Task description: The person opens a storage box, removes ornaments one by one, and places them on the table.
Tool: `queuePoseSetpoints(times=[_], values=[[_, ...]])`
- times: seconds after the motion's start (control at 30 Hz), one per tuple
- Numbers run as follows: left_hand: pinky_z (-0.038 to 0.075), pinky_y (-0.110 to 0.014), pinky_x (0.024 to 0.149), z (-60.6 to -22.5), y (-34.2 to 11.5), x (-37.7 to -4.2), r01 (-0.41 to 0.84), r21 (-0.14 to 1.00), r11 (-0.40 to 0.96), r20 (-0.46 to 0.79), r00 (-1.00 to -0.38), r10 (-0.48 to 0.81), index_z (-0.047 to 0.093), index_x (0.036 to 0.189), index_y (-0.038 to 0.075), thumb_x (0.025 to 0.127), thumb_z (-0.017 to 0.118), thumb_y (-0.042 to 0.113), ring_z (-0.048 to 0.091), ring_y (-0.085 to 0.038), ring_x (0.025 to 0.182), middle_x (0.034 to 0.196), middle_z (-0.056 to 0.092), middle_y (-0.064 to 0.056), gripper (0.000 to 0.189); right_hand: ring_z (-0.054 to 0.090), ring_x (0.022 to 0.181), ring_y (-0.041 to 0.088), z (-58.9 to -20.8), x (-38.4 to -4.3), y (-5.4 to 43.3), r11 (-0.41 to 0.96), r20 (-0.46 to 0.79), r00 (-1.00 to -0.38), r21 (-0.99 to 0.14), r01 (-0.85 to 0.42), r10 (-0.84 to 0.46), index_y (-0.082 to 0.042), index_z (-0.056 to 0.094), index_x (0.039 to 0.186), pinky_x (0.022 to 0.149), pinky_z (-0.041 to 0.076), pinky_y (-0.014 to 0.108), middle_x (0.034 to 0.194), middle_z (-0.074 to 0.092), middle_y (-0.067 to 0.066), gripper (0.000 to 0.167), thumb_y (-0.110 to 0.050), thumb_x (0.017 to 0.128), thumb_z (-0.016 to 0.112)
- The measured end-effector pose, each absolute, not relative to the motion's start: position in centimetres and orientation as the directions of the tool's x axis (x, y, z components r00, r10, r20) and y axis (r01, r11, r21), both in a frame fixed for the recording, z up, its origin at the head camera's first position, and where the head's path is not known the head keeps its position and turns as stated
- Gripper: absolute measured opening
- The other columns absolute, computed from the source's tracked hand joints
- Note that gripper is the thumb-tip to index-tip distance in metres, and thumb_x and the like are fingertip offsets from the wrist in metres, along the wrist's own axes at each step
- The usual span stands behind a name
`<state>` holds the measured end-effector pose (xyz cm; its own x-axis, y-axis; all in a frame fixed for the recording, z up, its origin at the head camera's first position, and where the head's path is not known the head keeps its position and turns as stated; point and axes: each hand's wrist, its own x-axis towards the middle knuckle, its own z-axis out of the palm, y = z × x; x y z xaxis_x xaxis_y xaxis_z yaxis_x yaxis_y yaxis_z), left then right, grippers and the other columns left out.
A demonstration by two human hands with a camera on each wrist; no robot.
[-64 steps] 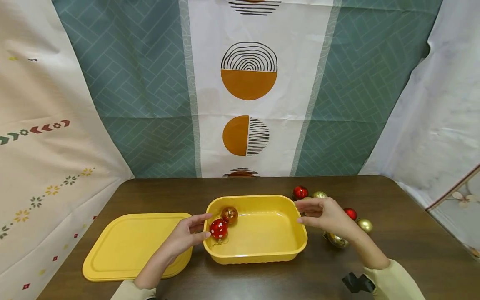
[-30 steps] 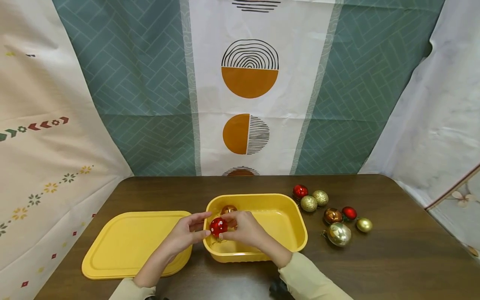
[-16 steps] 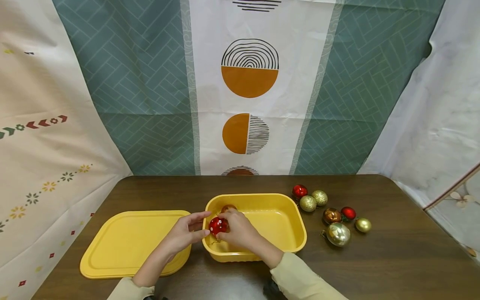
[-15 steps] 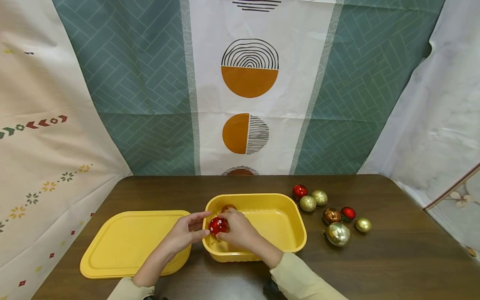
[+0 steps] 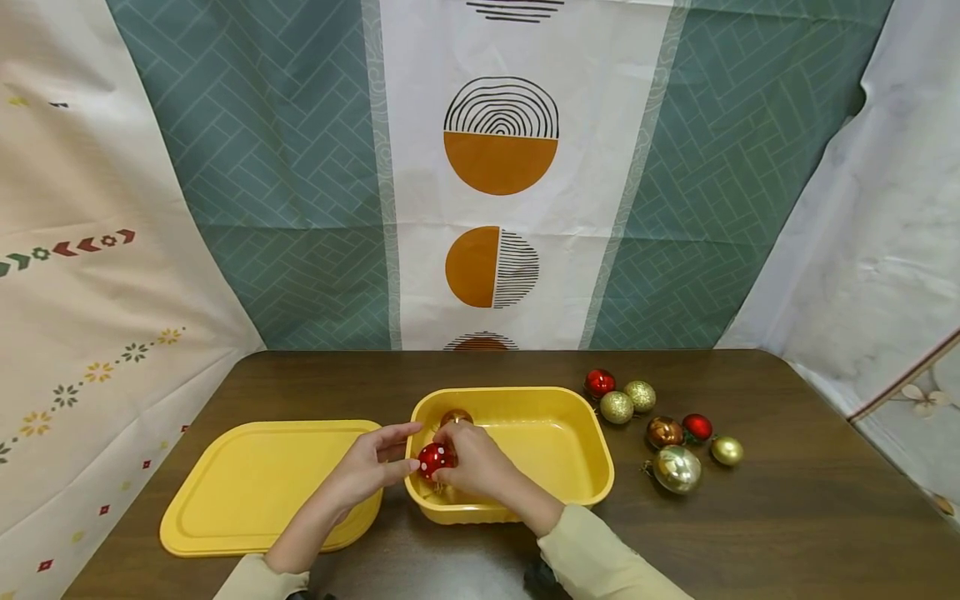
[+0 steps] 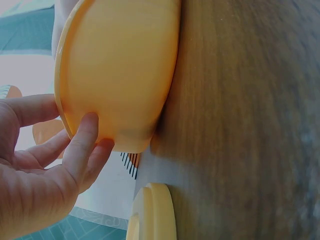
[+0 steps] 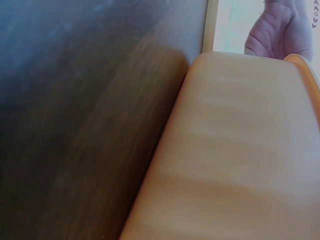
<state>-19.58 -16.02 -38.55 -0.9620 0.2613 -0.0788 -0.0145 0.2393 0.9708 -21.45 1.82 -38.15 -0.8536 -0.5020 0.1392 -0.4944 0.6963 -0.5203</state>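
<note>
A yellow plastic box [image 5: 555,467] stands in the middle of the table. My left hand [image 5: 367,462] holds its left end; in the left wrist view the thumb and fingers of the left hand [image 6: 50,160] are spread around the rim and outer wall. Inside, at the left end, lies a shiny red Christmas bauble [image 5: 431,461] with white dots. My right hand [image 5: 480,462] reaches into the box and grips this bauble from the right, hiding part of it. An amber bauble [image 5: 455,417] sits just behind, partly covered by the right hand.
A yellow lid [image 5: 262,483] lies flat to the left of the box. On the right, several baubles are grouped: a red one [image 5: 599,383], a glittery gold one [image 5: 617,407], a copper one [image 5: 664,432] and a large pale gold one [image 5: 677,469]. Patterned cloth hangs behind.
My right hand has moved from the box's right end across to the dotted bauble at the left. The bauble has shifted slightly toward me and turned. My left hand has stayed at the rim.
</note>
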Motion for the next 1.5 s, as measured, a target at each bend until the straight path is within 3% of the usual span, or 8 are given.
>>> queuePoseSetpoints(times=[0.5,0.87,1.5], values=[[0.051,-0.04,0.081,-38.5,-16.1,-19.4,-0.006,0.97,0.242,-0.073,-0.961,0.266,0.044,0.131,-0.004,0.083,0.062,0.004,0.048,-0.039,0.114,0.129,0.044,-0.028,0.051,0.055,0.085,0.015,-37.4,-21.1,3.6,0.657,0.117,-0.859,-0.595,-0.462,-0.498,-0.004,0.063,0.104,0.077,0.048,0.027,0.095,0.062,0.003,0.036,-0.016,0.073,0.076],[0.051,-0.039,0.081,-38.5,-16.2,-19.5,-0.005,0.974,0.227,-0.069,-0.959,0.275,0.041,0.132,-0.006,0.083,0.062,0.003,0.049,-0.038,0.114,0.13,0.043,-0.029,0.054,0.063,0.075,0.02,-35.1,-21.7,10.1,0.545,0.177,-0.856,-0.704,-0.455,-0.486,0.002,0.06,0.107,0.061,0.051,0.02,0.101,0.063,0.014,0.035,-0.009,0.076,0.073],[0.052,-0.037,0.079,-38.5,-16.2,-19.4,0.0,0.977,0.212,-0.062,-0.955,0.288,0.04,0.132,-0.007,0.085,0.06,0.001,0.05,-0.038,0.111,0.129,0.043,-0.029,0.052,0.066,0.082,0.029,-33.0,-22.2,20.4,0.6,0.198,-0.933,-0.722,-0.345,-0.299,0.006,0.056,0.115,0.064,0.054,0.029,0.108,0.059,0.025,0.046,-0.013,0.077,0.073]])
